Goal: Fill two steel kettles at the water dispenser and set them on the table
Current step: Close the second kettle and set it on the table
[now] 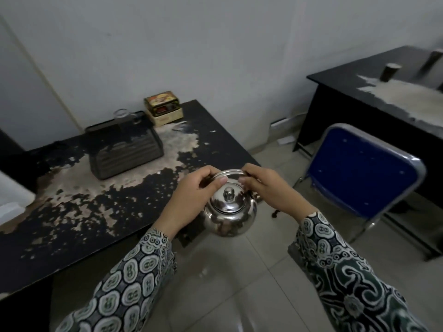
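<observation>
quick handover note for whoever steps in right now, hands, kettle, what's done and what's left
Left hand and right hand: both grip the handle of one steel kettle, lid on.
The kettle is held in the air by the corner of the worn black table, not set down.
Whether it holds water cannot be seen.
No second kettle or water dispenser is in view.
Left: set this one down, then do the other.

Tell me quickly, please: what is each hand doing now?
Left hand: closed on the kettle handle.
Right hand: closed on the same handle; kettle carried with lid on.
</observation>
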Motion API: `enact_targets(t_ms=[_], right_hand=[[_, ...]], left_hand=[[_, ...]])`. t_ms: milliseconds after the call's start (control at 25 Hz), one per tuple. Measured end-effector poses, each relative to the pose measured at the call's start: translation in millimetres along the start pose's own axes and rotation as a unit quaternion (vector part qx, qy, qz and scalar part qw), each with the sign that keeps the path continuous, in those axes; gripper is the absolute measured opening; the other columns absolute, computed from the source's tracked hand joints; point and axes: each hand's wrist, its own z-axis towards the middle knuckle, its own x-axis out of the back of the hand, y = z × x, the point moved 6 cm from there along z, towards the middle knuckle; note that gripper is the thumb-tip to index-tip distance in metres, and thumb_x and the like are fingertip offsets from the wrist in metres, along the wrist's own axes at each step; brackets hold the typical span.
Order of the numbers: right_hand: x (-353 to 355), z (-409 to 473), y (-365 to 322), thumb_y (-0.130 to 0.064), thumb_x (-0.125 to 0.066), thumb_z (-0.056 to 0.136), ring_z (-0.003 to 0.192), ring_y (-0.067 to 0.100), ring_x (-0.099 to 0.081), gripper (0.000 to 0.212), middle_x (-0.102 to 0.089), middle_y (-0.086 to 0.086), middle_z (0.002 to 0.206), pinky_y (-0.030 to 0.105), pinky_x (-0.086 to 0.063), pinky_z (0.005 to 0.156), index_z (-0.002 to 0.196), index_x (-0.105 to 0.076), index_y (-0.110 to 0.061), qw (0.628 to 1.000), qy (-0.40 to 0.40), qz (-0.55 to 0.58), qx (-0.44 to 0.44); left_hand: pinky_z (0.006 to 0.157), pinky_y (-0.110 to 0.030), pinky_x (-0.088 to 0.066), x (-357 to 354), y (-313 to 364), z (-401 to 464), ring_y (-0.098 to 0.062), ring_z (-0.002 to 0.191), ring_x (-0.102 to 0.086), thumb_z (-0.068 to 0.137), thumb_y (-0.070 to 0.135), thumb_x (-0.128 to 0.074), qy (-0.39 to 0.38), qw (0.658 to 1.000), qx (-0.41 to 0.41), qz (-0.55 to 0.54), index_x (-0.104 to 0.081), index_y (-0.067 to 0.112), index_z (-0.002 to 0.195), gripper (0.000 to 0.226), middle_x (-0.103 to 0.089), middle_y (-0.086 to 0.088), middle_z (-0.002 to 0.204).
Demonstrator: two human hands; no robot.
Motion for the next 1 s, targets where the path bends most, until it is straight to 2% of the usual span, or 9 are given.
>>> enact_targets(t_ms=[160,320,480,640,720,800,880,1000], right_hand=[[81,-47,36,-0.021,-0.048,0.094,0.071,0.021,-0.056,0.018,-0.057,0.002,0.073,0.030,-0.043,0.065,0.075,-0.046,-0.024,1.000,-0.016,-0.024,0.009],[154,-87,74,-0.024,-0.048,0.093,0.074,0.020,-0.059,0.022,-0.058,-0.002,0.077,0.038,-0.049,0.070,0.076,-0.044,-0.036,0.999,-0.029,-0.038,0.016],[219,-119,118,-0.021,-0.048,0.093,0.078,0.027,-0.061,0.013,-0.061,0.009,0.084,0.048,-0.051,0.075,0.081,-0.047,-0.025,0.999,-0.015,-0.038,0.006],[277,-135,161,-0.022,-0.048,0.093,0.075,0.024,-0.060,0.010,-0.060,0.007,0.082,0.048,-0.050,0.074,0.083,-0.047,-0.026,0.999,0.014,-0.044,-0.001],[308,-139,180,-0.025,-0.048,0.093,0.074,0.023,-0.059,0.010,-0.058,0.006,0.081,0.045,-0.051,0.072,0.084,-0.047,-0.029,0.998,0.024,-0.060,0.001],[344,-140,197,-0.023,-0.048,0.094,0.073,0.020,-0.058,0.012,-0.056,0.002,0.079,0.035,-0.050,0.068,0.084,-0.045,-0.030,0.998,0.031,-0.057,0.009],[386,-140,214,-0.021,-0.048,0.094,0.072,0.018,-0.057,0.005,-0.055,0.001,0.078,0.028,-0.047,0.065,0.089,-0.046,-0.022,0.998,0.043,-0.045,0.018],[446,-140,241,-0.021,-0.048,0.094,0.071,0.020,-0.057,0.007,-0.057,0.007,0.078,0.033,-0.047,0.066,0.092,-0.047,-0.015,0.997,0.056,-0.041,0.026]], left_hand=[[0.071,-0.021,-0.050,-87,45,19,-0.007,0.075,-0.063,0.088,0.025,-0.059,0.006,1.000,-0.028,-0.012,-0.066,0.015,0.087,0.012,-0.067,0.004,0.079],[0.076,-0.030,-0.050,-168,78,40,-0.015,0.080,-0.064,0.088,0.029,-0.060,0.011,0.999,-0.046,-0.016,-0.067,0.017,0.087,0.014,-0.068,-0.001,0.083],[0.072,-0.020,-0.048,-242,108,66,-0.005,0.075,-0.060,0.088,0.024,-0.058,-0.020,0.998,-0.056,-0.027,-0.066,0.014,0.087,0.013,-0.066,0.002,0.080],[0.067,-0.014,-0.045,-303,134,104,-0.001,0.070,-0.058,0.088,0.024,-0.057,-0.064,0.995,-0.061,-0.039,-0.065,0.018,0.085,0.010,-0.064,0.008,0.075],[0.064,-0.011,-0.044,-330,150,128,0.000,0.069,-0.057,0.088,0.025,-0.057,-0.076,0.994,-0.071,-0.043,-0.065,0.017,0.085,0.011,-0.063,0.008,0.073],[0.064,-0.012,-0.045,-356,169,153,-0.002,0.069,-0.058,0.087,0.026,-0.056,-0.078,0.993,-0.081,-0.047,-0.066,0.013,0.087,0.016,-0.065,0.003,0.074],[0.065,-0.014,-0.047,-384,190,181,-0.007,0.071,-0.060,0.085,0.028,-0.054,-0.078,0.991,-0.093,-0.054,-0.066,0.008,0.089,0.024,-0.066,-0.005,0.078],[0.062,-0.013,-0.046,-427,218,220,-0.004,0.065,-0.058,0.084,0.031,-0.053,-0.080,0.990,-0.096,-0.071,-0.065,0.010,0.084,0.025,-0.063,0.002,0.070]])
